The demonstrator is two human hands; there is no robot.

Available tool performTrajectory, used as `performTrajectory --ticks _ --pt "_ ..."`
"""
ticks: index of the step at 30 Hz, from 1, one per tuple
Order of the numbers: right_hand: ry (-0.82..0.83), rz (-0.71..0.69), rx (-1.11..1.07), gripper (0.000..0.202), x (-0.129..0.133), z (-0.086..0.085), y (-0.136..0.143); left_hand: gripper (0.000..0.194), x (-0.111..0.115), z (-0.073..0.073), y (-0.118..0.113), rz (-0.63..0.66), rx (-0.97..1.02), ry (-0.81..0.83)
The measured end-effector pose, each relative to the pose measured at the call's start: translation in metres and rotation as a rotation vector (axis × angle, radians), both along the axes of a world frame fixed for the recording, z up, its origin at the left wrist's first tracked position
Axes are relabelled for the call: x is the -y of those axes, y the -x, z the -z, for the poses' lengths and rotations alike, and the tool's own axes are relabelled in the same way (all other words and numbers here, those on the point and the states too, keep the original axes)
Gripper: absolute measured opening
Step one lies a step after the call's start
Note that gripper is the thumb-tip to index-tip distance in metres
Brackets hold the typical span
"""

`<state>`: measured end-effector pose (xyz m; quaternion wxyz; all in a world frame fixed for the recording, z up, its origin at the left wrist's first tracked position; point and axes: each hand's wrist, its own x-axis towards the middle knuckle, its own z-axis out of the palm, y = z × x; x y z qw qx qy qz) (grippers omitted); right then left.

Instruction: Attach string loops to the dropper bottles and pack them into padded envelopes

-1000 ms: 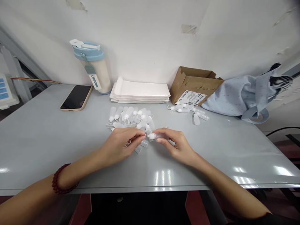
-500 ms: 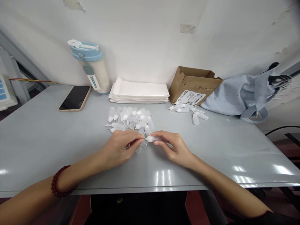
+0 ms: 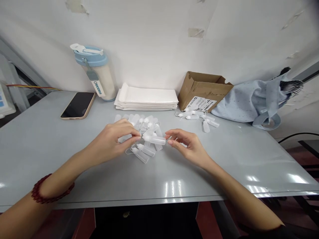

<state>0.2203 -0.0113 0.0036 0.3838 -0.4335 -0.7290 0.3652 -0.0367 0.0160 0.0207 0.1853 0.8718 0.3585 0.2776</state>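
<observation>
My left hand (image 3: 117,139) is closed, thumb and fingertips pinching a small translucent dropper bottle (image 3: 157,140) at its tip end. The bottle lies nearly level, its base pointing right. Just beyond that base, my right hand (image 3: 188,144) is open, with thumb and fingers apart and a small gap to the bottle. Beneath and behind it is a pile of similar bottles (image 3: 136,120), partly hidden by my left hand. Two loose bottles lie nearest me, one of them a clear-bodied bottle (image 3: 141,155) with a cap loop.
Several more bottles (image 3: 205,126) lie before an open cardboard box (image 3: 209,89). Stacked white envelopes (image 3: 149,97) rest against the wall. A tumbler (image 3: 101,78) and a phone (image 3: 78,105) are at the left; a light-blue cloth bag (image 3: 239,99) is on the right of the grey table (image 3: 199,186).
My right hand has come off the bottle and opened. My left hand has moved left and up with the bottle, uncovering the two bottles at the pile's near edge.
</observation>
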Motion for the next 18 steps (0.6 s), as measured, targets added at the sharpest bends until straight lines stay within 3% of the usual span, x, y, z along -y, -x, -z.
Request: performTrajectory --ticks 10,15,18 --pt "-0.112 0.199 0.041 0.017 -0.016 -0.002 -0.022 0.021 -0.004 0.006 0.005 -0.044 -0.155 -0.019" --pt "-0.344 0.293 0.306 0.013 -0.036 0.009 -0.042 0.025 -0.006 0.004 0.006 -0.098 -0.160 -0.099" --pt "-0.501 0.358 0.573 0.016 -0.050 0.020 -0.059 0.026 -0.008 0.005 0.006 -0.109 -0.162 -0.137"
